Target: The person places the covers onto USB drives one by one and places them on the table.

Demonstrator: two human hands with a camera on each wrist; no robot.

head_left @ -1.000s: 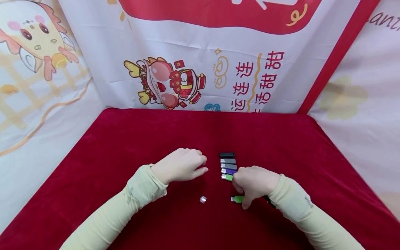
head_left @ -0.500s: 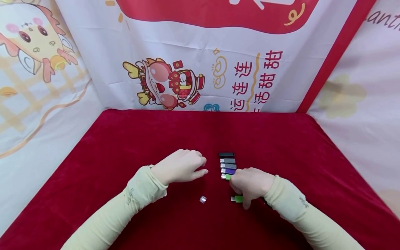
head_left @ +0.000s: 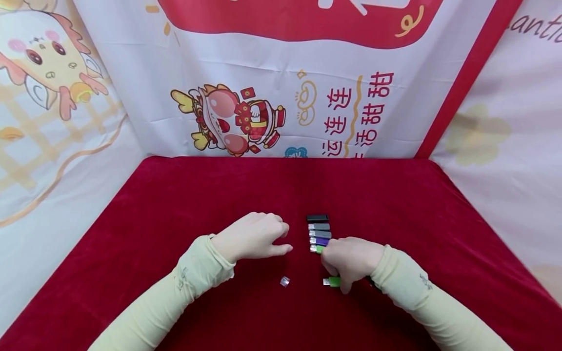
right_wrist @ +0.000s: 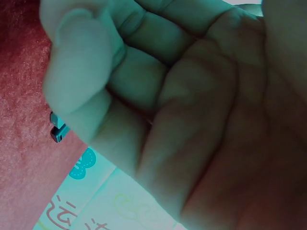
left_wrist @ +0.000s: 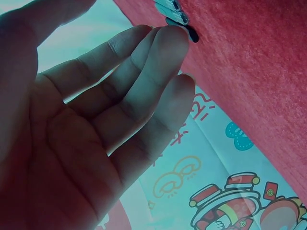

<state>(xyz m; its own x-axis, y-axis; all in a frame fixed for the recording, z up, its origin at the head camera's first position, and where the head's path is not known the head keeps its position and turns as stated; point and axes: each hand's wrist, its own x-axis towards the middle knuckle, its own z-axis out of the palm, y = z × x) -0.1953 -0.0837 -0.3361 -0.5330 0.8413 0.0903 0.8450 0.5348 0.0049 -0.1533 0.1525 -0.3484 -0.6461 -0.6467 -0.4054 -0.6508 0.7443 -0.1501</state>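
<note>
My right hand [head_left: 351, 261] is low over the cloth, with thumb and forefinger on either side of a green USB flash drive [head_left: 335, 282]. Its bare metal plug points left. In the right wrist view the other fingers [right_wrist: 76, 72] are folded toward the palm, and the drive is hidden. Just left lies a small clear cap [head_left: 285, 281]. Relaxed and holding nothing, my left hand [head_left: 254, 236] hovers left of the row of drives. A second green drive [head_left: 316, 249] with a clear cap forms the row's near end, partly covered by my right hand.
Above that second green drive come a purple drive [head_left: 319, 241], two grey drives [head_left: 320, 231] and a black drive [head_left: 317, 218], side by side. Something dark [head_left: 372, 282] shows under the right sleeve. A red cloth [head_left: 219, 190] covers the table; a printed banner [head_left: 263, 58] hangs behind.
My right hand has shifted slightly left. The view has tilted a little. The left hand, the cap and the drives stay in place.
</note>
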